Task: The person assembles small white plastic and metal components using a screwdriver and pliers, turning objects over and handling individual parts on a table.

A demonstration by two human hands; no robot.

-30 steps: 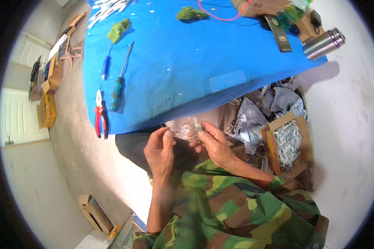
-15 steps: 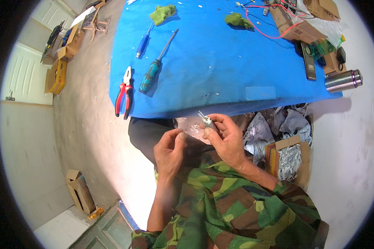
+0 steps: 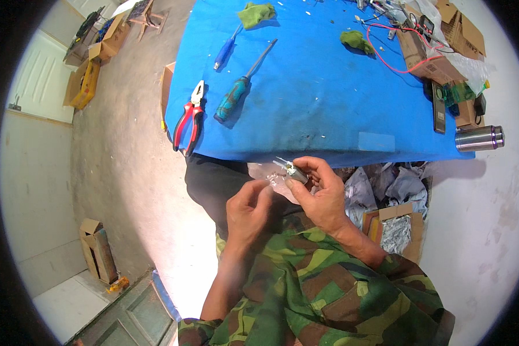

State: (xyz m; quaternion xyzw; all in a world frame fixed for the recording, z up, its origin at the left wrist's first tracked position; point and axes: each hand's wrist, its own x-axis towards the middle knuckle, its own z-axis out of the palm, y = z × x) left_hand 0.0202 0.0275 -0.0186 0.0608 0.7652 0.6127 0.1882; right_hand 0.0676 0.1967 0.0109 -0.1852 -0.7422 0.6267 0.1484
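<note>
Blue-covered table [image 3: 328,104], far side. Left hand [image 3: 248,213], nearer: thumb and forefinger close together; whether they pinch anything cannot be told. Right hand [image 3: 323,196], to its right: thumb and fingers pinch a small metallic-grey cylinder [image 3: 297,176]. The cylinder tilts just short of the table's near edge, its whitish far-left end bearing thin pale prongs [image 3: 282,162].

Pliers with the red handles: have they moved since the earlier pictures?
No. The view shifted, but the pliers keep their place beside the teal screwdriver on the blue tabletop.
</note>
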